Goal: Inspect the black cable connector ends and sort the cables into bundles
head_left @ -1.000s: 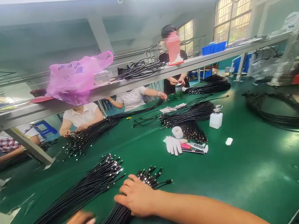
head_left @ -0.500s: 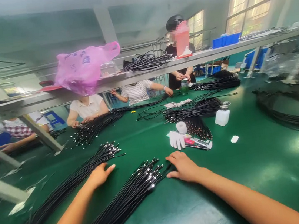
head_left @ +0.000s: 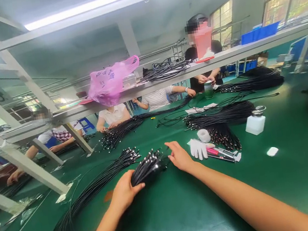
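My left hand [head_left: 125, 192] is wrapped around a bundle of black cables [head_left: 147, 169] with metal-tipped connectors, and holds it up off the green work mat [head_left: 170, 221]. My right hand [head_left: 179, 157] is just right of the connector ends, fingers spread, and holds nothing. It may be touching a connector, but I cannot tell. A second bundle of black cables [head_left: 108, 176] lies on the mat to the left, its tips close to my left hand.
White gloves [head_left: 198, 149], a tape roll [head_left: 203, 136] and a white plastic bottle [head_left: 255, 123] stand right of my hands, beside more cable bundles [head_left: 219, 115]. Several co-workers sit across the table. A metal shelf rail [head_left: 166, 79] runs above it, bearing a pink bag [head_left: 111, 81].
My hands have come together, and my left hand has gathered and lifted the cable bundle from the mat. My right hand has moved beside the connector ends. The view has swung left.
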`<control>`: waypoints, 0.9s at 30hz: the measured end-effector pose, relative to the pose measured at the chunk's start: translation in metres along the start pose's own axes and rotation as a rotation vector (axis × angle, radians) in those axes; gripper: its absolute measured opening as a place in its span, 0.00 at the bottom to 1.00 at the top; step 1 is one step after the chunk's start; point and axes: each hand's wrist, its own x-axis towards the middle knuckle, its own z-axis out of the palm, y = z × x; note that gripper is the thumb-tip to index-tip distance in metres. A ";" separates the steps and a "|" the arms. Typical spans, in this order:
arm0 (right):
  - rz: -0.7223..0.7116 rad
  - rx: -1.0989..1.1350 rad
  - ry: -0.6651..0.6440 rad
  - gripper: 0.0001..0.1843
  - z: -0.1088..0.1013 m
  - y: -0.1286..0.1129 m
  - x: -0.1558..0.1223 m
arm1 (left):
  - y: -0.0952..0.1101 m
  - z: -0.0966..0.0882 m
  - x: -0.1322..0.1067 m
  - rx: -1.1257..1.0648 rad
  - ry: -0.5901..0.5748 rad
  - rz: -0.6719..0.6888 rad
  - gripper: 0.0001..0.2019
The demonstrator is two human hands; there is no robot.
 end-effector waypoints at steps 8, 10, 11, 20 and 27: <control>0.129 0.108 0.080 0.36 0.016 0.011 -0.071 | 0.011 0.025 0.027 0.054 -0.159 -0.025 0.41; 0.111 0.148 0.050 0.31 0.020 0.015 -0.079 | 0.002 0.025 0.021 0.044 -0.238 -0.025 0.47; 0.103 0.166 0.035 0.26 0.021 0.017 -0.079 | -0.004 0.021 0.017 0.043 -0.276 -0.032 0.48; 0.049 0.235 -0.060 0.11 0.016 0.019 -0.075 | -0.040 -0.011 -0.043 0.344 -0.415 -0.231 0.41; 0.032 0.229 -0.086 0.10 0.013 0.019 -0.077 | -0.042 -0.046 -0.038 0.309 -0.181 -0.172 0.13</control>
